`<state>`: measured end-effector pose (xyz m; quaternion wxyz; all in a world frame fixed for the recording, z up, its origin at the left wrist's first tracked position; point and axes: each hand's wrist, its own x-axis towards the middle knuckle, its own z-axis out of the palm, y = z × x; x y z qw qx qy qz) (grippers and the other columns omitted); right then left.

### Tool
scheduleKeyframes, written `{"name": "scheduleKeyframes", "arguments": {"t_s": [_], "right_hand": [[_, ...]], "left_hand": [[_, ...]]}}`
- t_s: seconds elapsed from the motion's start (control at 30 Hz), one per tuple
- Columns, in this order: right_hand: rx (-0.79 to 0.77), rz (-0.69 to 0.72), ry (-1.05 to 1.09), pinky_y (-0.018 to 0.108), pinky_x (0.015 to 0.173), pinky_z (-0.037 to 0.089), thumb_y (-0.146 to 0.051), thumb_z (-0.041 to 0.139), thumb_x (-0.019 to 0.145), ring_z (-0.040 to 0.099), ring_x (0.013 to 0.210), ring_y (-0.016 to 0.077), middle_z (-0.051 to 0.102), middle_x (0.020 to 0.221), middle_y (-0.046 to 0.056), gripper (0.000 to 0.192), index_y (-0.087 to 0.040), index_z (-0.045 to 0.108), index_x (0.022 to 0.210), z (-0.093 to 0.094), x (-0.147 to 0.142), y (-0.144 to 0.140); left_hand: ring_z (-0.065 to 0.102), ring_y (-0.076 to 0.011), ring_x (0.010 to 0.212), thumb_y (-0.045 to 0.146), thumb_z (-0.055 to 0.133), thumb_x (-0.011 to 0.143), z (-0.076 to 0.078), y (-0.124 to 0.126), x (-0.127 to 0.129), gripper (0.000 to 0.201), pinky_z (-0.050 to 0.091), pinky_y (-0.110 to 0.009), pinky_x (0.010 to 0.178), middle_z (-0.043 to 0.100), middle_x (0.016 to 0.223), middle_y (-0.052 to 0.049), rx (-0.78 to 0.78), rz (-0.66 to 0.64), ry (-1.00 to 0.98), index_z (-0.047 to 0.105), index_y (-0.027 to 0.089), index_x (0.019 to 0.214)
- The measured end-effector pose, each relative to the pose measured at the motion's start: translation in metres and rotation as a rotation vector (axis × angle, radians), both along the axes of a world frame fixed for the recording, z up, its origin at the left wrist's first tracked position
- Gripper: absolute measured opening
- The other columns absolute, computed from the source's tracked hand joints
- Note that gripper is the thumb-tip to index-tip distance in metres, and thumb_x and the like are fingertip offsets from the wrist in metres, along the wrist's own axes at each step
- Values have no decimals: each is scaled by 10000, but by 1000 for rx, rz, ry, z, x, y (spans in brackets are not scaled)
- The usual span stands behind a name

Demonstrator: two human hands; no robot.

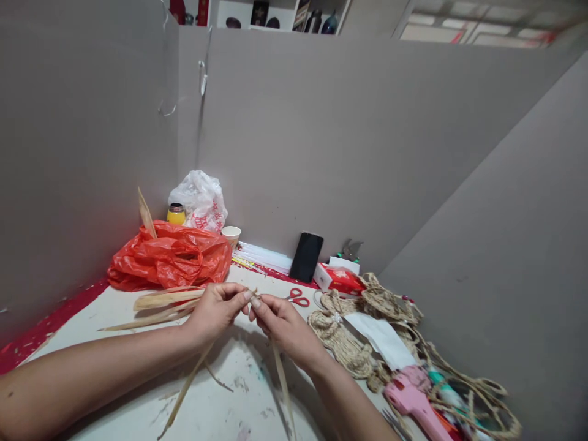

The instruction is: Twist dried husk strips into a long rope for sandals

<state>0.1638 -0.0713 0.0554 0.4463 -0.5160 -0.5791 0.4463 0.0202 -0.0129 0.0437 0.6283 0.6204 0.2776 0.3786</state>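
Observation:
Above the middle of the table, my left hand [225,306] and my right hand [280,318] meet, fingertips pinched close together. Between them is a small twisted bit of pale dried husk [254,296], mostly hidden by thumbs and fingers. One long husk strip [186,387] hangs below my left hand, with a thinner one beside it. Another long strip [282,383] trails down from under my right hand. Behind my left wrist lie several loose dried husk leaves [168,299]. Red-handled scissors [298,297] rest just beyond my right hand, blades partly hidden.
A red plastic bag [169,257], white bag [202,199], yellow jar [176,214] and paper cup [231,234] stand at back left. A phone [306,257] leans on the grey partition [294,135]. Braided cord [342,346] and a pink glue gun [416,398] lie right.

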Motion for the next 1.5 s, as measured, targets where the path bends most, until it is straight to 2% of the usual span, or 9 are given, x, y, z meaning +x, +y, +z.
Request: {"name": "scheduleKeyframes", "arguments": {"t_s": [0.2, 0.33, 0.5, 0.8, 0.9, 1.03, 1.17, 1.33, 1.5], "right_hand": [[-72, -50, 141, 211, 417, 167, -426, 503, 834, 223, 411, 74, 307, 438, -88, 334, -176, 506, 613, -9, -1, 5], [-50, -131, 130, 215, 414, 172, -375, 492, 821, 213, 389, 72, 293, 404, -94, 315, -182, 490, 573, -15, -2, 7], [-7, -204, 16, 218, 419, 185, -366, 498, 795, 236, 396, 78, 318, 401, -82, 311, -170, 547, 558, -13, -5, 5], [155, -276, -226, 221, 462, 221, -258, 459, 741, 278, 475, 89, 295, 472, -57, 281, -167, 479, 476, -8, -14, 0], [168, -270, -244, 216, 488, 262, -241, 440, 749, 329, 498, 97, 356, 488, -46, 270, -159, 510, 501, -9, -13, 1], [66, -226, -147, 212, 466, 266, -293, 456, 758, 322, 470, 97, 393, 471, -47, 276, -155, 567, 547, -8, -11, 2], [11, -227, -84, 213, 428, 210, -360, 476, 765, 259, 437, 87, 336, 445, -58, 318, -180, 475, 503, -10, -8, 4], [-36, -186, -49, 219, 426, 166, -377, 500, 734, 223, 443, 78, 303, 457, -70, 293, -190, 429, 520, -10, -8, 5], [-39, -148, -37, 219, 434, 143, -351, 514, 719, 187, 471, 71, 253, 508, -74, 248, -178, 444, 557, -7, -9, 4]], "left_hand": [[306, -41, 410, 409, 559, 793, 2, -3, 0, 309, 261, -188, 430, 586, 593, 7, 74, -39, 42, 645, 131, 691], [470, -89, 527, 368, 541, 806, 1, 0, -1, 266, 367, -196, 511, 629, 680, -19, 156, -56, 90, 679, 142, 794], [537, -132, 697, 303, 534, 798, 11, 6, -6, 249, 396, -213, 673, 625, 714, -20, 384, -46, 194, 700, 166, 671], [343, -71, 457, 257, 555, 729, 17, 11, -8, 204, 266, -191, 456, 451, 466, 38, 169, -159, 278, 707, 131, 678], [353, -69, 428, 280, 556, 724, 14, 11, -6, 218, 267, -191, 431, 469, 465, 31, 125, -155, 300, 700, 123, 676], [416, -82, 478, 264, 524, 744, 7, 9, -4, 227, 302, -189, 466, 542, 535, 7, 169, -127, 300, 668, 128, 635], [413, -88, 503, 228, 490, 760, 2, 6, -3, 242, 306, -191, 495, 522, 521, 26, 285, -72, 296, 625, 147, 576], [513, -127, 626, 224, 486, 774, -1, 9, -4, 233, 368, -206, 586, 617, 654, -1, 378, -46, 332, 685, 149, 679], [513, -127, 623, 225, 498, 773, -2, 11, -3, 240, 371, -212, 591, 601, 635, -8, 362, -29, 292, 692, 142, 658]]}}
